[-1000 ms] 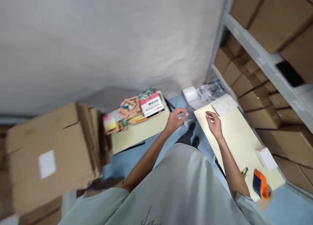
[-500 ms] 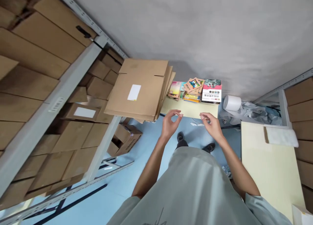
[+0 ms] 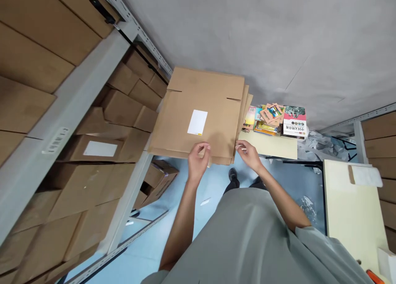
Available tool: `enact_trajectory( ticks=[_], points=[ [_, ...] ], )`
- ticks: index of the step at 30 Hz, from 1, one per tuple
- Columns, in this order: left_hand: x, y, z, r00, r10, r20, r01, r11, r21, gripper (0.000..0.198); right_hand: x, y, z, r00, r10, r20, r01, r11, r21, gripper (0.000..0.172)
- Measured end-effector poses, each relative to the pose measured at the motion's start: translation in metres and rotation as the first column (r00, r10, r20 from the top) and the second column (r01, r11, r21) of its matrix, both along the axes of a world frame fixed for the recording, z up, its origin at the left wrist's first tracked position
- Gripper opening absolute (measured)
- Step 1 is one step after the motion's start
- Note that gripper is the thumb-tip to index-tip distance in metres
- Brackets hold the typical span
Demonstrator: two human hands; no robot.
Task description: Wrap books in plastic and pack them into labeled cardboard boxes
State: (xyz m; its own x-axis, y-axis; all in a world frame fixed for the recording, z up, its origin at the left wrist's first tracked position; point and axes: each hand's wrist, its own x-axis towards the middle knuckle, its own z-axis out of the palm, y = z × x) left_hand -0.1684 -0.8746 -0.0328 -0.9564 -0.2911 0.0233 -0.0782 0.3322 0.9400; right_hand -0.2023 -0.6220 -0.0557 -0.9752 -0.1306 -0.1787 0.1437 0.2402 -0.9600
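Observation:
A stack of flat cardboard boxes [image 3: 173, 123], with a white label [image 3: 197, 122] on the top one, lies in front of me to the left. Over its near edge is my left hand [image 3: 198, 162], fingers loosely curled with a gap to the thumb and nothing visible in it. My right hand [image 3: 250, 155] is beside the stack's near right corner. Its fingers are half bent and apart from the thumb, holding nothing I can see. Whether the fingertips touch the cardboard, I cannot tell.
Books [image 3: 294, 121] and small packets [image 3: 272, 113] lie on a cream tabletop [image 3: 275, 146] right of the stack. Metal shelving [image 3: 89, 78] full of cartons rises at left. Another cream table [image 3: 352, 218] stands at right, near clear plastic wrap [image 3: 331, 146].
The view has shifted left and closer to the cardboard stack. Both hands have come from in front of the book table to the stack's near edge and right corner.

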Motion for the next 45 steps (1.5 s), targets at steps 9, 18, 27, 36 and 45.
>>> enact_trajectory(
  ticks=[9,18,27,36,45],
  points=[
    [-0.031,-0.028,-0.04,0.994,-0.108,0.011,0.108,0.991,-0.085,0.033,-0.028,-0.02,-0.03,0.989,-0.109,0.101,0.089,0.978,0.188,0.031],
    [-0.039,-0.016,-0.056,0.971,-0.24,-0.003,0.23,0.935,-0.271,0.032,-0.054,-0.02,-0.038,0.989,-0.096,0.109,0.074,0.98,0.187,0.025],
    [-0.042,-0.016,-0.044,0.967,-0.255,0.005,0.242,0.912,-0.33,0.031,-0.075,-0.036,-0.017,0.975,-0.128,0.18,0.063,0.943,0.328,0.034],
    [-0.027,-0.033,-0.012,0.99,0.038,-0.136,-0.067,0.973,-0.219,0.043,-0.048,-0.032,0.034,0.986,-0.084,0.143,0.128,0.933,-0.336,0.065],
    [-0.006,0.022,0.034,0.913,0.408,0.01,-0.372,0.821,0.434,0.078,0.015,0.053,0.102,0.969,-0.239,0.058,0.238,0.857,-0.456,0.063]
  ],
)
